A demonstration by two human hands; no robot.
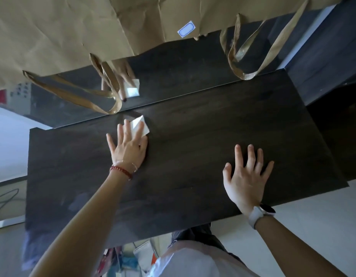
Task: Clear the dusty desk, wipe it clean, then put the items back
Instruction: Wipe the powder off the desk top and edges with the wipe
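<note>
Nearest, at the bottom of the frame, the person's torso and two bare forearms reach up and away over the dark wooden desk (193, 156), which fills the middle of the picture. Its top carries nothing but the two hands and a wipe, so the clearing step looks done and the wiping is the step in hand.

At the right centre, the right hand (247, 176), with a pale watch (260, 214) on its wrist, lies flat on the wood with fingers spread wide apart and holding nothing; it probably braces the body while the other arm stretches.

Further up, left of centre, the left hand (129, 144), with bead bracelets (123, 169) at the wrist, has its fingers straight and slightly fanned, pressing a folded white wipe (141, 125) flat against the desk. One corner of the wipe sticks out past the fingertips toward the back edge. Flat fingers spread pressure over the whole pad, which suits dragging dust rather than gripping.

Beyond the wipe, along the back edge, stands a glossy dark panel (183, 62) that mirrors the hand and the wipe. Across the top of the frame hang brown paper bags (73, 27) with ribbon handles (251, 56), one bearing a small blue-bordered label (186, 29). Whether they are the desk's removed items, I cannot tell.
</note>
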